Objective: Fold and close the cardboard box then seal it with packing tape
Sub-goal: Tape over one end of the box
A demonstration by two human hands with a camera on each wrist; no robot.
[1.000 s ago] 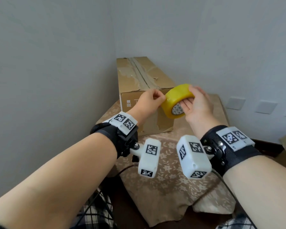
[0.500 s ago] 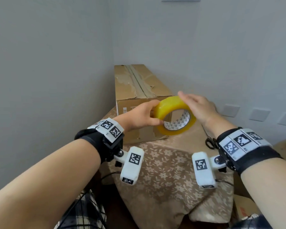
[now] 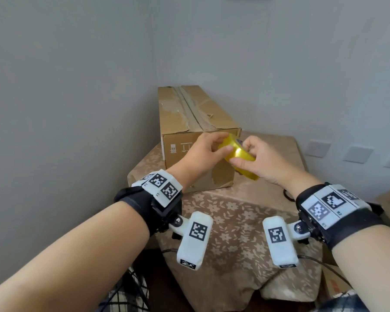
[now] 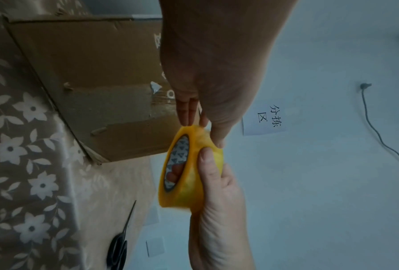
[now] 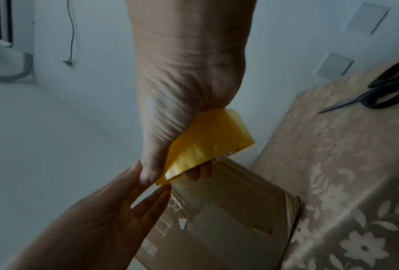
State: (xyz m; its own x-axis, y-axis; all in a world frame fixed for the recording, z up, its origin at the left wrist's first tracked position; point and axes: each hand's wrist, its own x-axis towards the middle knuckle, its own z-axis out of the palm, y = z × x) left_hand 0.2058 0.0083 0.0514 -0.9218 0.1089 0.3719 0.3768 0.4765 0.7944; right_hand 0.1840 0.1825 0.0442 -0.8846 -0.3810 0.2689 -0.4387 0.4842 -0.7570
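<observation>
A long cardboard box (image 3: 196, 118) lies closed on the cloth-covered table (image 3: 234, 221), with old tape along its top seam. A yellow packing tape roll (image 3: 235, 152) hangs in the air just in front of the box's near end. My right hand (image 3: 242, 155) grips it, thumb on the outer face (image 4: 189, 175) and fingers inside the core. My left hand (image 3: 226, 142) pinches the upper rim of the roll (image 5: 208, 142) between thumb and fingertips (image 4: 187, 113). No loose tape end shows.
Black scissors (image 5: 390, 89) lie on the floral cloth to the right of the box, also seen in the left wrist view (image 4: 120, 244). Walls stand close behind and left of the box. Another cardboard box (image 3: 333, 287) sits low at the right.
The roll has turned from open side toward me to nearly edge-on. Both hands have come closer together on it, near the box's top front edge.
</observation>
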